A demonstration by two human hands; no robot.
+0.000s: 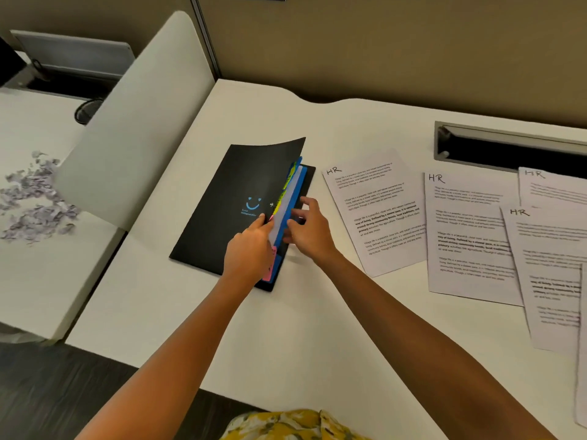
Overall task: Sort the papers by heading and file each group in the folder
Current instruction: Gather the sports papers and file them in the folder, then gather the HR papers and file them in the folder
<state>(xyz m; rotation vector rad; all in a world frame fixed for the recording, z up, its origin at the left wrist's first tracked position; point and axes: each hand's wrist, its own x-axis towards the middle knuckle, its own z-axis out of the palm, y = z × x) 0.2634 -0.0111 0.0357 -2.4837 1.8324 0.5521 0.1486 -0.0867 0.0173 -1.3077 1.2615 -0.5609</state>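
Observation:
A black folder (228, 201) with a blue smiley lies on the white desk, its front cover raised along the right edge. Coloured dividers show inside: blue (293, 204), yellow-green and pink. My left hand (251, 249) holds the cover edge and the upper leaves apart. My right hand (306, 228) reaches into the opening, fingers curled on the blue divider's edge. Several printed sheets headed "HR" lie to the right, the nearest one (376, 214) beside the folder, others (470, 236) overlapping toward the desk's right edge.
A white partition panel (136, 122) stands left of the folder. Shredded paper scraps (31, 198) lie on the neighbouring desk at left. A grey cable tray slot (508, 150) is set in the desk at the back right. A beige wall panel runs behind.

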